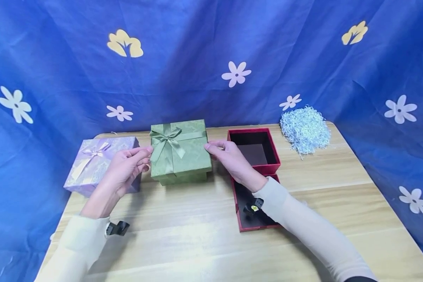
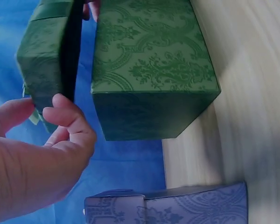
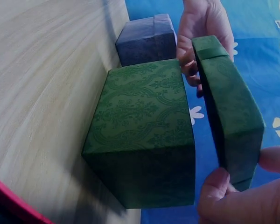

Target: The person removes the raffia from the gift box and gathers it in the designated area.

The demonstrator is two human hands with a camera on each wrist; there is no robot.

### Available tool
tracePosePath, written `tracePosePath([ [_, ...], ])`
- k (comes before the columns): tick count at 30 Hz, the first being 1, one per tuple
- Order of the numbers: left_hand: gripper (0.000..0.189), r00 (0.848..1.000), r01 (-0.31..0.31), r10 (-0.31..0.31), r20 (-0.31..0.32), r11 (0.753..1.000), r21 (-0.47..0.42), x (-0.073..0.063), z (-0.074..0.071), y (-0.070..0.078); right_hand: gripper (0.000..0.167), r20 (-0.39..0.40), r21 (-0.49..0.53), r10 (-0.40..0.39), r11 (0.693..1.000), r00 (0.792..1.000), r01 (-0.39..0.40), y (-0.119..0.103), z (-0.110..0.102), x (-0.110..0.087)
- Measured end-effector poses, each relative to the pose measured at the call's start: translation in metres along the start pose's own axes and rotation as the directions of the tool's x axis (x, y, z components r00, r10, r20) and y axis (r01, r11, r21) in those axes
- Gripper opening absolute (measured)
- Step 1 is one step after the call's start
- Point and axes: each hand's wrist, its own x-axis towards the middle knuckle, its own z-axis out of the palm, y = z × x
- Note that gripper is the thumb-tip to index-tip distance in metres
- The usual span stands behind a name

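Observation:
Both hands hold a green gift-box lid [image 1: 195, 150] with a ribbon bow [image 1: 167, 140] on top. My left hand [image 1: 123, 170] pinches its left side between thumb and fingers. On the opposite side, my right hand [image 1: 234, 162] grips the lid's edge in the same way. Below it stands the green patterned box [image 1: 183, 179], upright on the table. Both wrist views show a gap between the lid [image 3: 240, 102] and the box body [image 2: 154, 56]. The lid's dark underside faces the box, whose opening is hidden from the head view.
A lilac gift box [image 1: 109, 156] with a pale bow stands left, partly behind the left hand. Right of the green box are an uncovered red box [image 1: 274, 166] with dark inside and its upturned red lid [image 1: 239, 219], under the right forearm. Blue shredded paper [image 1: 304, 129] lies at back right.

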Motion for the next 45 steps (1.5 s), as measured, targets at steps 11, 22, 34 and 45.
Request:
tracePosePath([
  [11,0.01,1.0,0.01,-0.011,0.027,0.999,0.052,-0.013,-0.004,0.005,0.041,0.013,-0.059,0.017,0.998,1.0,-0.017,0.0,-0.01,-0.006],
  [22,0.069,0.998,-0.006,-0.007,0.057,0.976,0.216,-0.039,0.001,0.014,0.055,0.122,-0.019,-0.02,1.0,0.992,0.022,-0.006,-0.016,-0.028],
  [34,0.044,0.951,-0.014,-0.045,0.307,0.982,0.189,-0.058,-0.019,0.017,0.059,0.203,0.003,-0.044,0.999,0.978,0.044,-0.005,-0.018,-0.054],
  [45,0.031,0.969,0.054,-0.076,0.236,0.994,0.096,-0.076,-0.015,0.005,0.047,0.215,-0.017,-0.036,0.999,0.976,0.041,0.003,-0.016,-0.075],
])
